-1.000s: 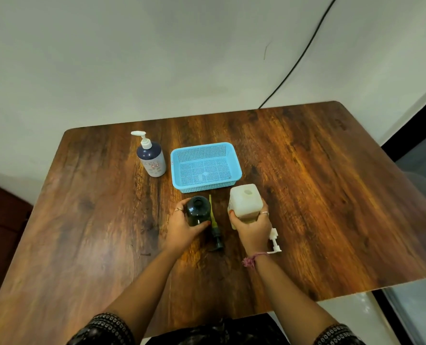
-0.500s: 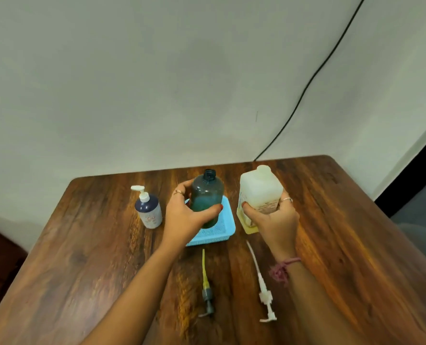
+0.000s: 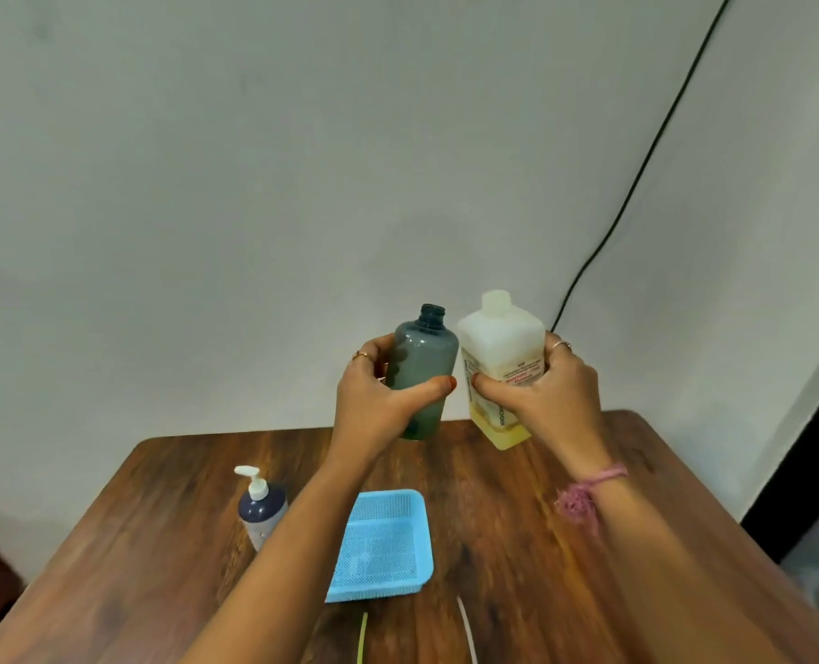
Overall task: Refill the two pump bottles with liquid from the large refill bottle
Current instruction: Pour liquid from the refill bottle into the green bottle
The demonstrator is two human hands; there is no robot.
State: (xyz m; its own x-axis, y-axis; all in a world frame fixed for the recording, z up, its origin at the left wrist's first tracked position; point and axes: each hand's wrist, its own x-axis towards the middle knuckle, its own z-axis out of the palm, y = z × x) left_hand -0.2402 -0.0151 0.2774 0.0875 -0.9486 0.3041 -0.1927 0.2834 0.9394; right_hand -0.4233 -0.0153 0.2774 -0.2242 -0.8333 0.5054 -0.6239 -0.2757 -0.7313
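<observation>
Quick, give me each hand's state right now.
Left hand: grips the green-tinted bottle, held up, neck open.
Right hand: grips the white refill bottle, held up.

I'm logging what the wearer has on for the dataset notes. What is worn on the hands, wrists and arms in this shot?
Left hand: a thin ring on one finger and a reddish painted thumbnail. Right hand: a ring on one finger. A pink thread bracelet with a tassel circles the right wrist. Both forearms are bare; no sleeves show.

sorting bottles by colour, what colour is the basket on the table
Light blue mesh basket, clearest in the head view.
</observation>
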